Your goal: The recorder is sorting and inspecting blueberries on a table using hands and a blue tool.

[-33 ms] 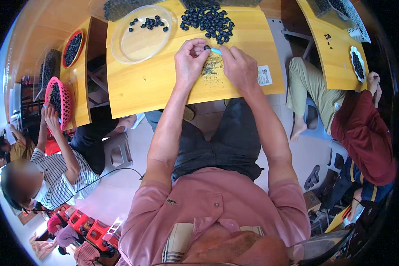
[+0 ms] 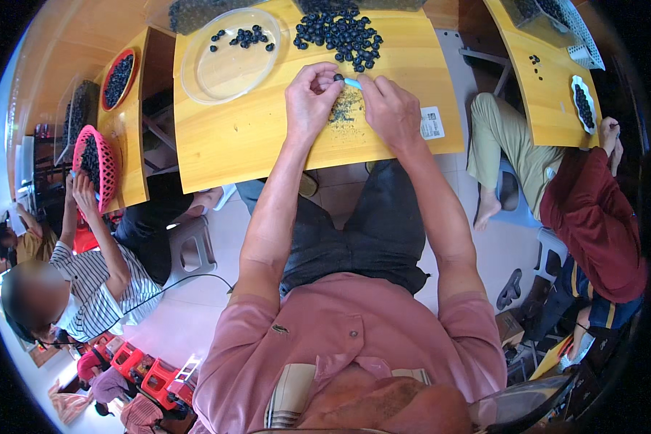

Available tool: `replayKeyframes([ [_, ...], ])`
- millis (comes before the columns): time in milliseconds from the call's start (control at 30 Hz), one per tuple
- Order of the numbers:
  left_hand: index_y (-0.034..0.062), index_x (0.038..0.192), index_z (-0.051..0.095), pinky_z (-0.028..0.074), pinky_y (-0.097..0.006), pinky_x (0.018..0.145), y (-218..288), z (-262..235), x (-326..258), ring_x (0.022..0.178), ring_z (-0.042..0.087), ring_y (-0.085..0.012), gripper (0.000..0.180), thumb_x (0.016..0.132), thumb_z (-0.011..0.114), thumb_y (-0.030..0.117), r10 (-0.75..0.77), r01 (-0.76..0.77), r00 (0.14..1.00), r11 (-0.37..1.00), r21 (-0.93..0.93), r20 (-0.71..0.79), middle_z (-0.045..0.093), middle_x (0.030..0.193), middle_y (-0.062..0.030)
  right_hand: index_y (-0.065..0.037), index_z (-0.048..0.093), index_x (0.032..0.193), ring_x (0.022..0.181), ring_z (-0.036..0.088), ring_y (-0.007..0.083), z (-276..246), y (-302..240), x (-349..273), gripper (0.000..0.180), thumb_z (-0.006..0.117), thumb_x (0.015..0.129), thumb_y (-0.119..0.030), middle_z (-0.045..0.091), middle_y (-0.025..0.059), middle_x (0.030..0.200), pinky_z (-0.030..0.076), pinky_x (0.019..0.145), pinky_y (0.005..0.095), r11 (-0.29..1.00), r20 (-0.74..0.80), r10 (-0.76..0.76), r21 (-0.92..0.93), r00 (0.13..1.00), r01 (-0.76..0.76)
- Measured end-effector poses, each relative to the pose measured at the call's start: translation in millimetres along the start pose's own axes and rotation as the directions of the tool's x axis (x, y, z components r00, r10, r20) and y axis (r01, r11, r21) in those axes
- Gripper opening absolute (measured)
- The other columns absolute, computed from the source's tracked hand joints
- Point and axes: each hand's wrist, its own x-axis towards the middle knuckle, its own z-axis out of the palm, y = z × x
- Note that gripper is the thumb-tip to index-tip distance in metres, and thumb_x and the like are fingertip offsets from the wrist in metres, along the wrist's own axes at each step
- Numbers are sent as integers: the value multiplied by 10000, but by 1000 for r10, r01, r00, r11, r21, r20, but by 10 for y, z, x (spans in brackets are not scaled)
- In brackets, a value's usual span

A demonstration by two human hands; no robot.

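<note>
My left hand (image 2: pixel 313 103) pinches one small dark round bead-like piece (image 2: pixel 338 77) between thumb and fingertips. Closed around a slim tool with a light-blue handle (image 2: pixel 352 83), my right hand (image 2: pixel 392 110) brings it up against that piece; the tool's tip is too small to make out. Beneath my hands, dark crumbs and shavings (image 2: pixel 344 110) are scattered over the yellow table (image 2: pixel 246 145). Just beyond my fingers lies a loose pile of the same dark round pieces (image 2: pixel 336 36). A shallow clear round tray (image 2: pixel 224 78) at the far left holds several more.
A white label (image 2: pixel 432 123) lies right of my right hand. Clear bins (image 2: pixel 213 13) stand at the table's far edge. At the left table a person in a striped shirt (image 2: pixel 116 289) works by a pink basket (image 2: pixel 107 170); another in dark red (image 2: pixel 593 224) sits at the right.
</note>
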Motion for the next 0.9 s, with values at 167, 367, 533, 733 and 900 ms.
replayKeyframes([
  [167,-20,1178,693,570,-226,787,42,5,-9,844,659,-78,342,853,774,-88,-24,23,999,999,28,32,689,994,-51,-76,718,1102,737,687,226,8,3,-3,271,687,832,-73,582,59,802,585,611,388,1000,9,-9,4,1000,9],
  [367,-13,1201,654,570,-229,788,102,12,-25,840,654,-77,363,864,776,-76,-12,11,999,1000,25,46,679,1005,-44,-83,702,1073,752,704,245,9,1,-9,231,678,844,-83,590,67,802,591,613,405,999,47,29,18,999,-30],
  [533,-10,1194,657,559,-226,802,52,-31,-34,846,650,-78,345,875,776,-65,-23,22,1000,994,-107,-11,669,1018,-44,-86,681,1014,780,725,262,41,22,4,151,655,865,-95,626,78,828,599,618,421,995,108,93,-40,990,-89],
  [733,-12,1079,729,548,-223,795,80,-40,-26,870,652,-86,199,889,771,-51,75,-75,997,997,-4,-14,655,1025,-38,-92,686,1016,800,733,266,44,12,16,158,653,861,-89,653,79,855,605,633,424,995,106,95,-38,990,-91],
  [900,-15,1052,738,555,-248,791,90,-169,2,882,665,-117,159,897,773,-19,159,-161,981,987,-10,-114,662,1038,-59,-95,692,1028,798,733,261,7,-19,23,184,658,849,-77,658,73,861,609,647,413,994,108,105,-51,989,-100],
])
